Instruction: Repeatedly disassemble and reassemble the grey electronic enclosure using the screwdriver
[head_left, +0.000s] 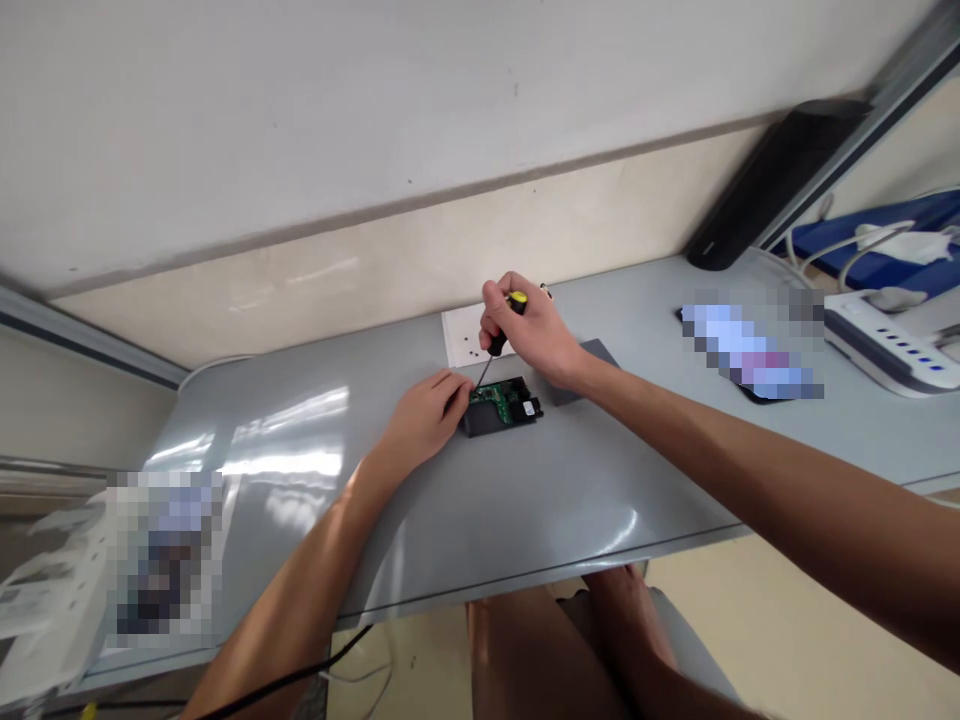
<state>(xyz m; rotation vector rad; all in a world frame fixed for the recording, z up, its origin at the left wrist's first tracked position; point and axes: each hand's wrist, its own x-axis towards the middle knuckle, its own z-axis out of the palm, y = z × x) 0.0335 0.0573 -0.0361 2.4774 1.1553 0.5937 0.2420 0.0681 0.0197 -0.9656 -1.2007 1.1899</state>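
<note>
A small black device case with a green circuit board lies open on the grey table. My left hand rests on its left end, fingers curled against the case and holding it steady. My right hand is wrapped round a screwdriver with a black and yellow handle. The screwdriver stands tilted, its thin shaft reaching down to the board's left corner.
A dark grey flat cover lies just right of the device, a white sheet behind it. A phone and a white power strip sit at the right. A black bar leans at the wall. A white bag sits at the front left.
</note>
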